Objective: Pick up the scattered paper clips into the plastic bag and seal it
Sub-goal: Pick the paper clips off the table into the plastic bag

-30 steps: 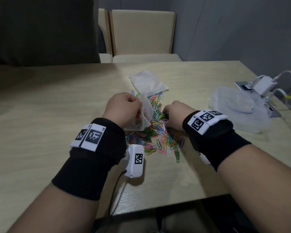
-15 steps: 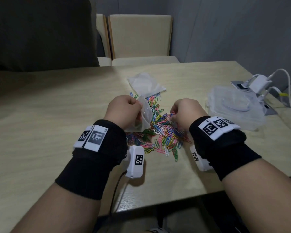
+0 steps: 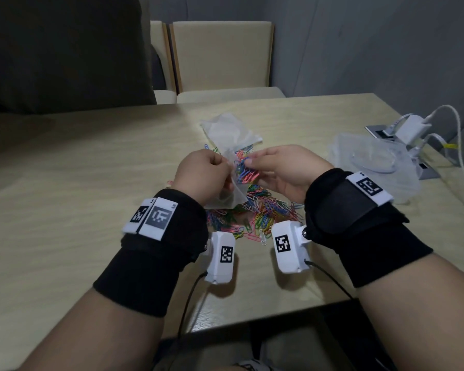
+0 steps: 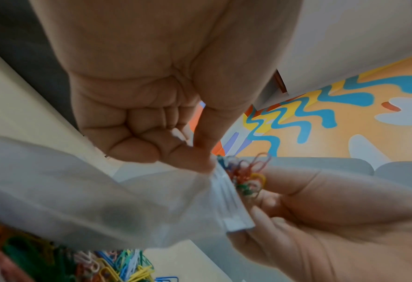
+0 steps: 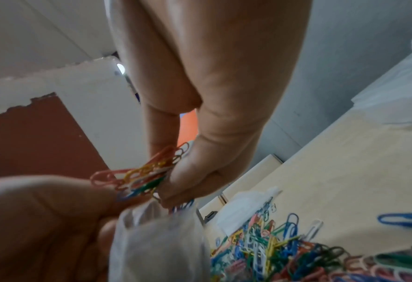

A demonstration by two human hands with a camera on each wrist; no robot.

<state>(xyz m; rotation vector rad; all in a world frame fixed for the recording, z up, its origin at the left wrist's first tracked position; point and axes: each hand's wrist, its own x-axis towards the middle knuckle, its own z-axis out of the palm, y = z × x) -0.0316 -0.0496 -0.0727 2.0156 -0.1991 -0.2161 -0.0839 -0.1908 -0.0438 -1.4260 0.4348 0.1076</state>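
Observation:
My left hand [image 3: 206, 175] pinches the rim of a small clear plastic bag [image 3: 232, 194] and holds it above the table. In the left wrist view thumb and forefinger grip the bag [image 4: 118, 206] at its mouth. My right hand [image 3: 279, 170] pinches a bunch of coloured paper clips [image 3: 247, 171] right at the bag's mouth; the bunch [image 5: 142, 177] shows between thumb and fingers in the right wrist view, above the bag [image 5: 159, 244]. A pile of loose paper clips [image 3: 260, 212] lies on the table [image 3: 78, 196] under both hands.
A second clear bag [image 3: 228, 129] lies just beyond the pile. A crumpled clear plastic bag [image 3: 373, 162] sits at the right, beside white chargers and cables [image 3: 413, 127] at a table socket. Beige chairs [image 3: 220, 57] stand behind the table.
My right hand rose from the pile with a bunch of clips and moved left to the bag's mouth. The left hand lifted the bag slightly.

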